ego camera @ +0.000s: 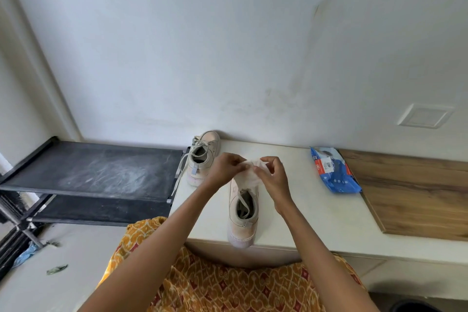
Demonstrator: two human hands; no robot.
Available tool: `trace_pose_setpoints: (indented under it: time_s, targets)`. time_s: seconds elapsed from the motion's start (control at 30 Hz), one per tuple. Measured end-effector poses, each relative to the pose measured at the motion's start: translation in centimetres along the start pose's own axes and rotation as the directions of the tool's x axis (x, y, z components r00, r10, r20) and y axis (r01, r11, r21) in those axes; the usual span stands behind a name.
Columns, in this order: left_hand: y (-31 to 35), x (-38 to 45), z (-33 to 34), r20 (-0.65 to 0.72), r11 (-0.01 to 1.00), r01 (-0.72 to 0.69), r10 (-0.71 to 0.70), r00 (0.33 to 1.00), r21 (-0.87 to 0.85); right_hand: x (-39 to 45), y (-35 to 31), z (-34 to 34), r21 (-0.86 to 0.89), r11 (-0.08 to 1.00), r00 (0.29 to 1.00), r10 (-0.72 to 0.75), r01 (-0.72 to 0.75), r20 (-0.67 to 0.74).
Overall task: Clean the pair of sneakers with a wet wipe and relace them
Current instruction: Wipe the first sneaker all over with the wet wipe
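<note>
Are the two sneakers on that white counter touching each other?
Apart. The head view shows a bare strip of white counter between the far sneaker by the wall and the near sneaker at the front edge.

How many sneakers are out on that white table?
2. One sneaker stands at the table's far left corner by the wall; the other sneaker sits nearer the front edge, partly hidden under the hands.

Soft, even daylight fills the scene, perhaps entering from nine o'clock. The plain white plaster wall (228, 33) is bright without glare. Shadows are faint. Wide-angle distortion bends edges toward the corners; detail is slightly soft throughout.
</note>
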State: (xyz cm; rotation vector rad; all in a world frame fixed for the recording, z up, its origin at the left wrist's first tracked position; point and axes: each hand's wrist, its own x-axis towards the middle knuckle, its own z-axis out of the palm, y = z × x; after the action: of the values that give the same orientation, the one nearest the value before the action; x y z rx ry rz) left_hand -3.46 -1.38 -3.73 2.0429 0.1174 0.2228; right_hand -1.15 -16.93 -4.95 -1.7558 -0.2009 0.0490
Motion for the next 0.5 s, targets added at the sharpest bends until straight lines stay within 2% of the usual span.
trace_pose_setpoints:
  time_s: [0.07,0.13,0.2,0.23,0.3,0.37,0.43,0.5]
  targets:
    - [-0.2,-0.2,0.1,0.022,0.988,0.080,-0.078,0.997,-0.132,-0.2,0.4,0.0,-0.090,0.991,0.995,-0.104,0.103,-0.008]
    - [0.1,-0.4,0.3,0.086,0.934,0.164,-0.144,0.986,-0.318,-0.4,0.8,0.3,-0.159,0.971,0.983,-0.166,0.176,0.078]
    - [0.4,-0.4,0.5,0.124,0.883,0.227,-0.192,0.973,-0.410,-0.4,1.5,0.7,-0.230,0.957,0.979,-0.146,0.177,0.142]
    - [0.4,-0.3,0.7,0.120,0.880,0.253,-0.224,0.967,-0.401,-0.3,1.8,0.9,-0.286,0.944,0.983,-0.133,0.164,0.124]
    - [0.0,-0.1,0.9,0.063,0.916,0.287,-0.281,0.958,-0.281,0.2,2.6,0.9,-0.349,0.931,0.994,-0.107,0.103,0.009]
    - [-1.1,-0.2,0.7,0.040,0.966,0.251,-0.249,0.968,-0.059,1.1,3.6,0.5,-0.329,0.944,0.991,-0.078,0.038,-0.111]
    - [-2.2,-1.0,0.5,0.224,0.977,0.173,-0.198,0.954,0.124,2.2,4.3,0.3,-0.337,0.941,0.982,-0.083,0.022,-0.169]
    - [-3.2,-2.0,0.8,0.416,0.954,0.056,-0.180,0.891,0.293,3.2,4.6,0.3,-0.394,0.919,0.986,-0.072,0.007,-0.149]
